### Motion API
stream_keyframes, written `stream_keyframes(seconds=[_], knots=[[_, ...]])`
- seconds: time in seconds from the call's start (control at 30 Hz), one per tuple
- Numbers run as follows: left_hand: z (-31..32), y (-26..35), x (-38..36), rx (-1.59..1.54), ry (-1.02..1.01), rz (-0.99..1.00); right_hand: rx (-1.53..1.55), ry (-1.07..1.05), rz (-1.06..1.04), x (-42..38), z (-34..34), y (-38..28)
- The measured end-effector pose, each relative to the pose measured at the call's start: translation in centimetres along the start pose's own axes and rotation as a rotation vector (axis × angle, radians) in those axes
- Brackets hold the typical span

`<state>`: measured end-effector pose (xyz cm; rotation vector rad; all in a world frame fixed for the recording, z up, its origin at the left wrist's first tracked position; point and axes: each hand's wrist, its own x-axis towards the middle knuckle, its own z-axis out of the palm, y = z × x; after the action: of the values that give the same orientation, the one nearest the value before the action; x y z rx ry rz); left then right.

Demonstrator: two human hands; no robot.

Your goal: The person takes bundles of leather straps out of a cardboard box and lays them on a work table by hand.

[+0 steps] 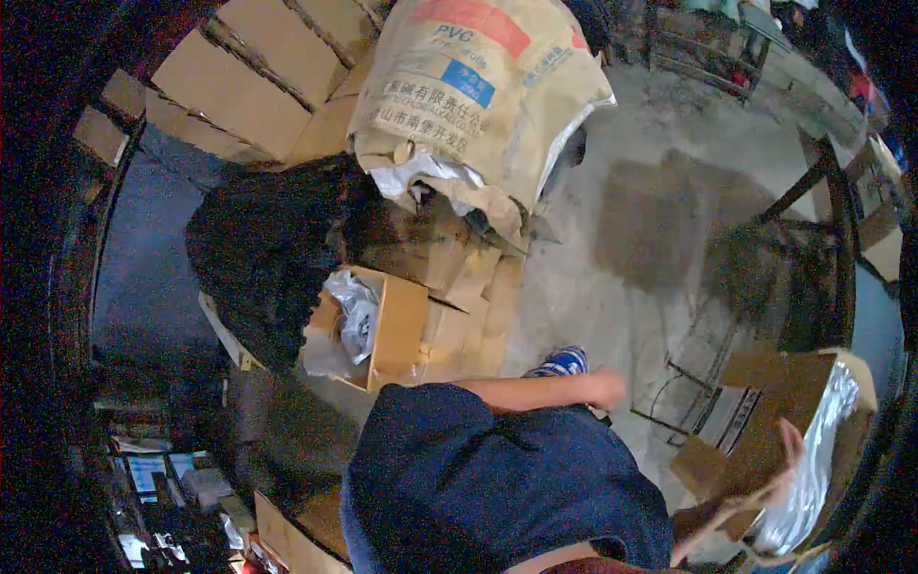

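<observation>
My left hand [606, 387] is in front of my dark blue clothing, above a blue shoe [564, 362]; motion blurs its fingers, and no object shows in it. At the lower right, my right hand [786, 464] has its fingers apart at an open cardboard box [765, 387]. Shiny silver plastic [820, 459] lies in this box, right beside the hand; whether they touch is unclear.
A smaller carton [400, 325] with silver packets stands left of centre by a black bag [263, 253]. Above it is a large printed PVC sack [469, 96]. Flattened cardboard [244, 72] lies upper left; a dark metal frame [841, 230] stands at right.
</observation>
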<state>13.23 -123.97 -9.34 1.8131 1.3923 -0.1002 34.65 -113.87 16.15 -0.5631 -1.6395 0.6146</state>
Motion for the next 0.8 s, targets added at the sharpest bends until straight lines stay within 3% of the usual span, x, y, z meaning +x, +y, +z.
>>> stream_keyframes(seconds=[0.03,0.07,0.1,0.17,0.23,0.27,0.3,0.33,0.37,0.43,0.47,0.5,0.53,0.6,0.73,0.8], knots=[[3.2,-2.4,2.4,0.009,0.048,0.134,-0.195,-0.195,0.031,1.3,0.8,0.5],[0.9,-2.4,2.2,0.027,0.095,0.271,-0.393,-0.381,0.061,2.5,1.7,1.1],[-1.8,-2.3,2.5,0.003,-0.080,0.207,-0.400,-0.371,0.058,3.6,3.2,1.9],[-4.0,-4.0,4.6,0.043,-0.173,0.197,-0.090,-0.147,0.129,5.4,5.7,3.4],[-5.0,-7.1,7.8,0.129,-0.277,0.194,-0.164,-0.136,0.159,6.4,4.1,6.6],[-4.0,-10.2,11.0,0.170,-0.141,0.233,-0.224,-0.148,0.179,6.7,2.8,8.7],[-6.4,-11.1,12.0,0.200,-0.086,0.276,-0.199,0.133,0.365,5.8,1.1,11.7],[-8.7,-11.9,13.1,0.231,-0.029,0.318,-0.229,0.169,0.369,6.6,1.3,11.6],[-14.0,-10.5,11.4,0.259,0.073,0.311,-0.092,0.346,0.397,7.9,2.2,11.8],[-21.4,-11.7,11.7,0.328,0.166,0.332,-0.356,0.542,0.274,12.6,3.6,11.8],[-22.9,-12.7,12.3,0.197,0.239,0.386,-0.376,0.576,0.269,13.4,4.1,11.8],[-23.6,-13.3,13.2,0.043,0.296,0.437,-0.595,0.529,0.129,14.0,4.1,11.8],[-24.4,-14.0,14.0,0.036,0.258,0.463,-0.655,0.596,0.101,14.9,5.1,11.7],[-27.2,-15.4,16.6,0.216,-0.211,0.126,-0.758,0.699,0.089,16.0,5.3,11.7],[-32.7,-13.9,21.2,0.148,-0.421,0.194,-0.868,0.802,0.195,15.6,1.4,12.0],[-35.2,-11.4,22.7,0.298,-0.314,0.289,-1.400,0.334,0.312,14.3,-1.2,11.3]])
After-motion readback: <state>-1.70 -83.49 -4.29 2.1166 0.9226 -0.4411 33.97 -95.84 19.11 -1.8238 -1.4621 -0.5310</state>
